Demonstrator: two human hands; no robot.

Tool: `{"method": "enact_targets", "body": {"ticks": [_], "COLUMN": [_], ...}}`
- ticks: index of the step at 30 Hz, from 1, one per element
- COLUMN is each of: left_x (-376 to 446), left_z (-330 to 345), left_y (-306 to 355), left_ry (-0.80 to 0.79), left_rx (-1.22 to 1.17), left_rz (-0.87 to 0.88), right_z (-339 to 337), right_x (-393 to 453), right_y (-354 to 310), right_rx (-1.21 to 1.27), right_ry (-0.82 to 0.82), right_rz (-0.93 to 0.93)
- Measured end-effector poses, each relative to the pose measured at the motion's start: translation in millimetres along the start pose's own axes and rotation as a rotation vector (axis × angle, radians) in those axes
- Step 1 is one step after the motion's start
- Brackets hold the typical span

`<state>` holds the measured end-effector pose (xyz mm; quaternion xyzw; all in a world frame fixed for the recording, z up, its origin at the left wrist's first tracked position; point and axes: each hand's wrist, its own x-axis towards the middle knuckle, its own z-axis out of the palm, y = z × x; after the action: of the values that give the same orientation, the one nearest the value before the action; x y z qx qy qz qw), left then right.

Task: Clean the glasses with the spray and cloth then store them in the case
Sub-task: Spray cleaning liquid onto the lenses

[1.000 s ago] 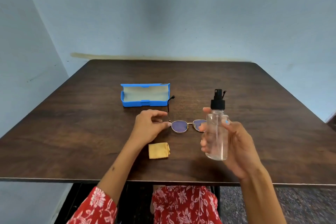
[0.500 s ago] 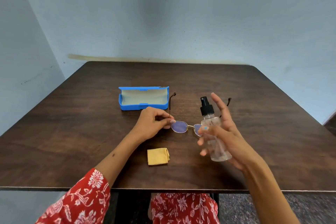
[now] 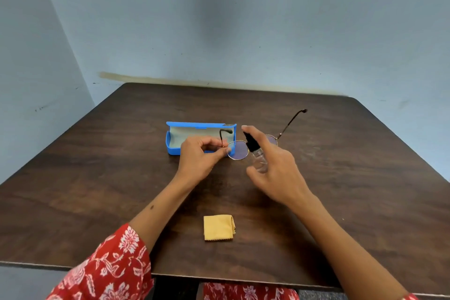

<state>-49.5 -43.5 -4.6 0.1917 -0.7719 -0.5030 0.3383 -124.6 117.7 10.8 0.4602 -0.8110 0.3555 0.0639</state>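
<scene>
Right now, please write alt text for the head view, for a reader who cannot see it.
Over a dark wooden table, the left hand pinches gold-rimmed glasses at a hinge while the right hand aims a clear spray bottle at a lens. An open blue case lies behind; a folded yellow cloth lies nearer.

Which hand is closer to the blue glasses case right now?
Left. The left hand is right in front of the open blue case, overlapping it in view, pinching the glasses. The right hand, holding the spray bottle, is off to the case's right.
</scene>
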Motion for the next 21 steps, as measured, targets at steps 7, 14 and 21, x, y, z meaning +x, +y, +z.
{"method": "enact_targets", "body": {"ticks": [7, 14, 21], "left_x": [-2, -5, -6], "left_z": [-5, -2, -1], "left_y": [-2, 1, 2], "left_ry": [0.073, 0.101, 0.133], "left_rx": [-0.072, -0.226, -0.255], "left_rz": [-0.048, -0.127, -0.151], "right_z": [17, 19, 18], "right_x": [-7, -11, -9], "right_y": [-3, -6, -3], "right_rx": [-0.188, -0.156, 0.22], "right_ry": [0.067, 0.066, 0.103], "right_rz": [-0.034, -0.058, -0.06]}}
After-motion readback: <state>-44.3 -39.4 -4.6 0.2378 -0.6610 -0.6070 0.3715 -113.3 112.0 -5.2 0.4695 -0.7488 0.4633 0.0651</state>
